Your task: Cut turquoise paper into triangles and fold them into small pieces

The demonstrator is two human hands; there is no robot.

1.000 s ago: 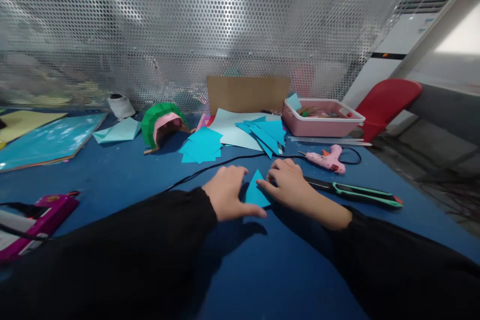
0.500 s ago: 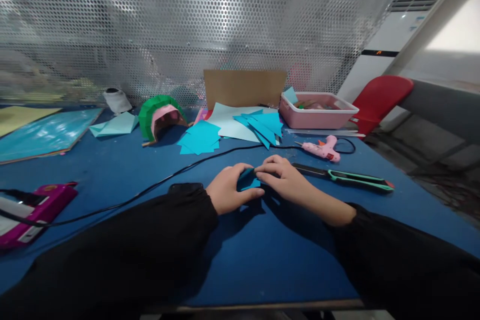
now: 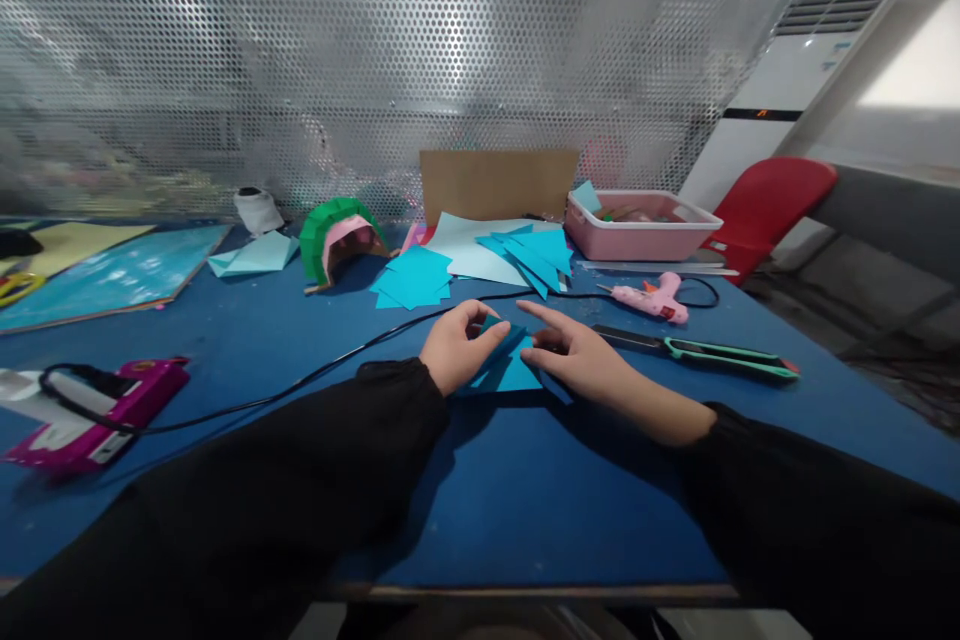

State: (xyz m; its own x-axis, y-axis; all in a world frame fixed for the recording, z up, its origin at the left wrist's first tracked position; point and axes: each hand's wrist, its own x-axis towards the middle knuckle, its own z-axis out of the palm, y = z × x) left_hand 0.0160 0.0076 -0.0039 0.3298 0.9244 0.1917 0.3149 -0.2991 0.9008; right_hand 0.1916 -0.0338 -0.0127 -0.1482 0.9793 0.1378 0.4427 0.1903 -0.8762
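Observation:
A folded piece of blue paper (image 3: 514, 370) is between my hands, just above the blue table. My left hand (image 3: 454, 348) is closed on its left side, thumb on top. At the right side of the paper, my right hand (image 3: 581, 357) pinches the edge with thumb and bent fingers, while its index finger stretches out above. Parts of the folds are covered by the fingers. Beyond the hands lie a pile of blue paper squares (image 3: 414, 277) and a second fanned pile of blue paper (image 3: 534, 253), which rests partly on a pale sheet (image 3: 456, 242).
A black cable (image 3: 322, 372) crosses the table behind my hands. To the right are a black-and-green cutter (image 3: 720, 356), a pink glue gun (image 3: 652, 300) and a pink basket (image 3: 637, 238). Leftward stand a green paper arch (image 3: 330, 230) and a magenta power strip (image 3: 142, 400).
The blue paper has opened out and shows more of its surface. My right hand has moved to its right edge with the index finger lifted. The view has shifted slightly left.

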